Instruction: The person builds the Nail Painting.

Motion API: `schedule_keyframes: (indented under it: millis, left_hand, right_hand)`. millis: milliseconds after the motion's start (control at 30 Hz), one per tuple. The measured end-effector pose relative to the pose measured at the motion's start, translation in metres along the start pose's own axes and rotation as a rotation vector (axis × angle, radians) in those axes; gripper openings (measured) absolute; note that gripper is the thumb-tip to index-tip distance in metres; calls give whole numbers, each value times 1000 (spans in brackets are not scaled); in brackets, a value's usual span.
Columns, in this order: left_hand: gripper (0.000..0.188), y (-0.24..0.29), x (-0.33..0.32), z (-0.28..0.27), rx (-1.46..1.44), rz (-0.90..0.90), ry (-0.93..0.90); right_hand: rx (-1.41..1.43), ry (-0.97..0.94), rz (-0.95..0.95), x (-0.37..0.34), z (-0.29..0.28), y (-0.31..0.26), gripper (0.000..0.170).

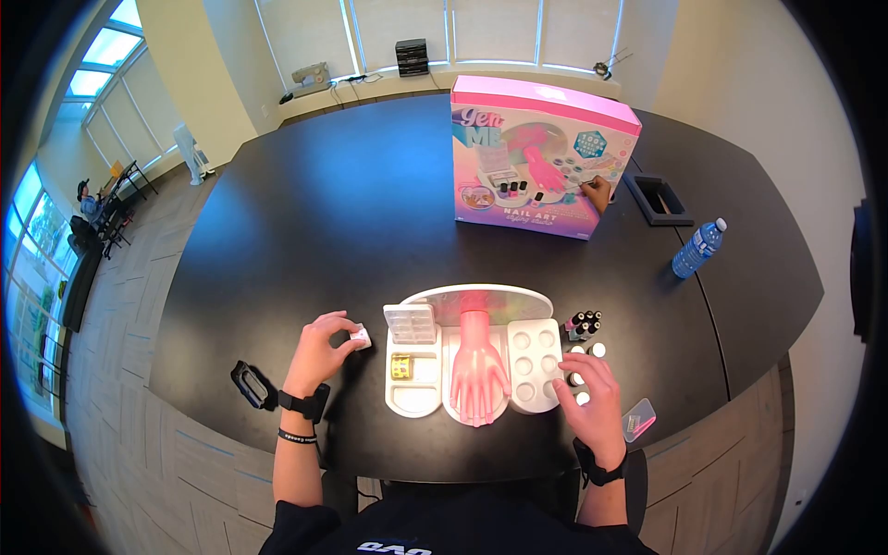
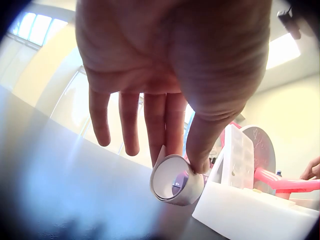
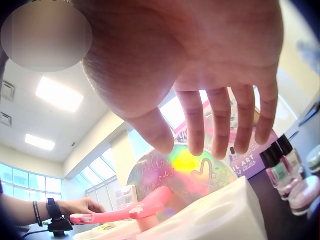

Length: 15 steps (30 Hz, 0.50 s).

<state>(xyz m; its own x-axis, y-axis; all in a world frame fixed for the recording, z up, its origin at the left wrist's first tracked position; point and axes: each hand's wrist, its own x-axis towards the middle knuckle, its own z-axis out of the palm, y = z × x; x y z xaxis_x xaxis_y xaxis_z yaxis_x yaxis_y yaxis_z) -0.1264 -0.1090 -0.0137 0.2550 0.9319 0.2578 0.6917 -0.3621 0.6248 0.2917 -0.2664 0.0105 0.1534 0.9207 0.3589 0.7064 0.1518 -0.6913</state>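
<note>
My left hand [image 1: 324, 353] pinches a small white roll [image 1: 362, 337] between thumb and fingers, left of the white tray set; in the left wrist view the roll [image 2: 176, 181] looks like a hollow curled strip. My right hand [image 1: 594, 407] is over the right edge of the white palette [image 1: 534, 400], beside small white-lidded jars [image 1: 598, 350], its fingers extended in the right wrist view. Between the hands a pink model hand [image 1: 476, 365] lies palm-down in the set. A yellow patterned roll [image 1: 401, 367] sits in the left tray [image 1: 413, 400].
Several nail polish bottles [image 1: 584, 325] stand right of the palette. A large pink box [image 1: 539, 162] stands behind the set. Farther right are a water bottle [image 1: 700, 248] and a black table insert [image 1: 659, 199]. A clear case [image 1: 638, 420] and a black strap [image 1: 252, 385] lie near the front.
</note>
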Motion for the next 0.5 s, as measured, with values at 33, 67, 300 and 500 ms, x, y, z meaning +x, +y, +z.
schedule_keyframes:
  millis: [33, 67, 300, 500]
  left_hand:
    - [21, 2, 0, -1, 0, 0, 0]
    - [20, 3, -1, -2, -2, 12, 28]
    - [15, 33, -8, -17, -49, 82, 118]
    - [17, 60, -16, -10, -135, 121, 92]
  right_hand:
    - [2, 0, 0, 0, 0, 0, 26]
    - [2, 0, -1, 0, 0, 1, 26]
    - [-3, -2, -4, 0, 1, 0, 25]
    - [6, -12, 1, -1, 2, -2, 25]
